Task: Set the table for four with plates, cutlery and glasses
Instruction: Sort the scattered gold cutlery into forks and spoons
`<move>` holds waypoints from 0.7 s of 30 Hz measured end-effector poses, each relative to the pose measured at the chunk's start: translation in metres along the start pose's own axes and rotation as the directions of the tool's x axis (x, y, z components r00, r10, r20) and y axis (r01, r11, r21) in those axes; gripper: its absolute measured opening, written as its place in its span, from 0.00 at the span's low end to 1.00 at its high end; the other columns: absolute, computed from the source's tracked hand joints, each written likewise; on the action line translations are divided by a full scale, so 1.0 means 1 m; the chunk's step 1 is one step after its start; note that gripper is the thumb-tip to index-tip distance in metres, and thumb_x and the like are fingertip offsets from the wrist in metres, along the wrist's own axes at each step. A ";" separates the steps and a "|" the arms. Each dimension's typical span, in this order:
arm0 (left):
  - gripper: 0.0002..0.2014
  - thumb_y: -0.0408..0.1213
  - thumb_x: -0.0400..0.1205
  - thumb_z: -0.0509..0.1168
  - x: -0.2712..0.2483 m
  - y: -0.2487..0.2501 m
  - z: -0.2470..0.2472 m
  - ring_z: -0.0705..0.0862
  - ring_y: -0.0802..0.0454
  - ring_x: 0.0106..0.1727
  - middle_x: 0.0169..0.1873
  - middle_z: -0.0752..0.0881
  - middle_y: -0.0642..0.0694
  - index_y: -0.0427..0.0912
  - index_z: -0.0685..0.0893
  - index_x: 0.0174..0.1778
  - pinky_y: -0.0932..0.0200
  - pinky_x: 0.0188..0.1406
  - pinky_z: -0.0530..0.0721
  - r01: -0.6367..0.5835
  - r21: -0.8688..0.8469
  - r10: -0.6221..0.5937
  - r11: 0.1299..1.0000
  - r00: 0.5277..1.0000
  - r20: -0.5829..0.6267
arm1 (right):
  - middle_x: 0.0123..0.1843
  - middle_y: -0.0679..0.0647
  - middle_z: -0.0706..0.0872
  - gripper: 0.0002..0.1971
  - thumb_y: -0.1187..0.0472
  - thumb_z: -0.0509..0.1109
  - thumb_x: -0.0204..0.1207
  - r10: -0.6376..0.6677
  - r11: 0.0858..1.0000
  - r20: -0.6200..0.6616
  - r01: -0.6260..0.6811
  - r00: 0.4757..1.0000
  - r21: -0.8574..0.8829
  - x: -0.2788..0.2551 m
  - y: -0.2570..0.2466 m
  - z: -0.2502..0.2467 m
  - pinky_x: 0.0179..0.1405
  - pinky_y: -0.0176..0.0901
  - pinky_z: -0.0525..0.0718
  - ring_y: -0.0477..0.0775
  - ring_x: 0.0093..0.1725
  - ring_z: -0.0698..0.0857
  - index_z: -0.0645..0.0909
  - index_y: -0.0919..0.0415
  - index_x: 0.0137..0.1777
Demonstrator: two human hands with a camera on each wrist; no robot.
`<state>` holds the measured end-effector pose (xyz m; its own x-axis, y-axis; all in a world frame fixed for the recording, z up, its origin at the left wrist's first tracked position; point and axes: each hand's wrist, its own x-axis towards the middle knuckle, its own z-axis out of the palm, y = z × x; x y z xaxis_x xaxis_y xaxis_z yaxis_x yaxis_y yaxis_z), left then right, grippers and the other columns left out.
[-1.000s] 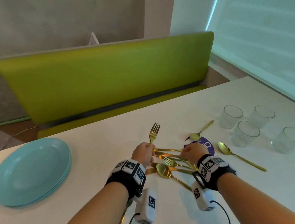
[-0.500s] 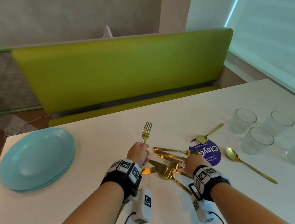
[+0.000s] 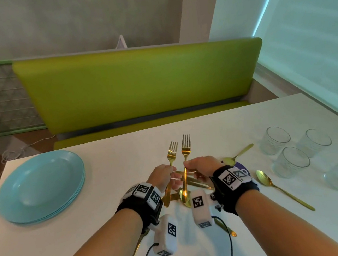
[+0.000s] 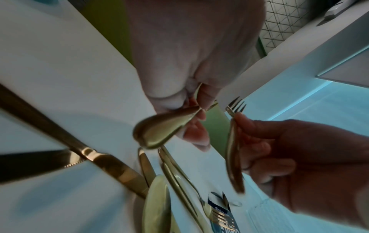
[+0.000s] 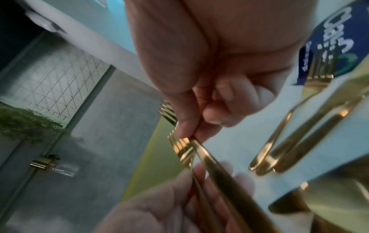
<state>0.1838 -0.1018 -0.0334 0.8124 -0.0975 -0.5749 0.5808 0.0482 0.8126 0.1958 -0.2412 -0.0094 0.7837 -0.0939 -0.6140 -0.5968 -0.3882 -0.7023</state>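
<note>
My left hand (image 3: 163, 175) grips a gold fork (image 3: 172, 154) by its neck, tines pointing away. Beside it my right hand (image 3: 201, 166) pinches a second gold fork (image 3: 185, 148) the same way; both forks stand lifted above the table. In the left wrist view the left fork's handle (image 4: 165, 127) points at the camera and the right hand's fork (image 4: 233, 151) hangs beside it. Under the hands lies a heap of gold knives and forks (image 3: 195, 183). A stack of blue plates (image 3: 39, 187) sits at the left. Several clear glasses (image 3: 291, 161) stand at the right.
Two gold spoons (image 3: 281, 189) (image 3: 236, 156) lie between the cutlery heap and the glasses, near a purple round sticker (image 3: 242, 166). The white table (image 3: 112, 162) ends at a green bench (image 3: 140, 84) beyond. A window blind runs along the right side.
My right hand has picked a second fork out of the heap and raised it next to the fork in my left hand. The left hand kept its fork.
</note>
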 end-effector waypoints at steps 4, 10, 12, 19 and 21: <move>0.12 0.32 0.86 0.56 0.000 0.000 -0.003 0.83 0.55 0.28 0.33 0.81 0.46 0.42 0.77 0.37 0.61 0.35 0.82 -0.044 0.071 0.040 0.997 0.998 0.056 | 0.31 0.54 0.82 0.10 0.60 0.70 0.76 0.065 0.976 0.061 -0.076 0.996 0.202 0.003 0.005 0.019 0.18 0.35 0.67 0.46 0.21 0.71 0.84 0.62 0.34; 0.10 0.32 0.87 0.53 -0.007 -0.004 -0.003 0.83 0.47 0.29 0.35 0.85 0.38 0.38 0.75 0.42 0.52 0.35 0.85 0.011 0.083 -0.019 0.996 0.995 0.100 | 0.28 0.55 0.81 0.11 0.63 0.71 0.75 0.075 0.961 0.033 -0.081 0.997 0.265 0.001 0.005 0.035 0.12 0.33 0.69 0.44 0.14 0.73 0.82 0.64 0.32; 0.09 0.31 0.87 0.50 -0.004 -0.008 -0.004 0.80 0.49 0.26 0.32 0.83 0.39 0.37 0.74 0.45 0.58 0.26 0.80 0.020 0.092 -0.028 0.996 0.996 0.084 | 0.26 0.54 0.79 0.12 0.62 0.72 0.76 0.066 0.972 0.016 -0.068 0.998 0.224 0.001 0.005 0.040 0.13 0.34 0.70 0.45 0.14 0.74 0.81 0.63 0.30; 0.09 0.29 0.86 0.46 0.005 -0.006 -0.019 0.69 0.53 0.24 0.28 0.74 0.44 0.38 0.72 0.48 0.62 0.20 0.64 0.015 0.160 -0.009 0.987 0.999 -0.034 | 0.39 0.47 0.83 0.04 0.59 0.70 0.76 -0.093 0.980 -0.098 0.074 0.991 -0.184 0.022 0.003 0.013 0.27 0.26 0.75 0.44 0.35 0.79 0.84 0.52 0.40; 0.10 0.31 0.87 0.47 0.007 -0.002 -0.028 0.70 0.53 0.25 0.29 0.74 0.45 0.40 0.73 0.45 0.62 0.20 0.66 0.012 0.166 -0.001 0.986 0.998 -0.066 | 0.53 0.52 0.86 0.10 0.59 0.67 0.78 -0.093 0.915 -0.190 0.009 0.977 -0.403 0.028 0.006 -0.004 0.37 0.30 0.78 0.49 0.48 0.83 0.85 0.58 0.56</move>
<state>0.1896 -0.0748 -0.0417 0.8132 -0.0317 -0.5811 0.5742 -0.1187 0.8100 0.2154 -0.2502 -0.0292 0.8541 -0.2301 -0.4665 -0.4701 -0.7252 -0.5030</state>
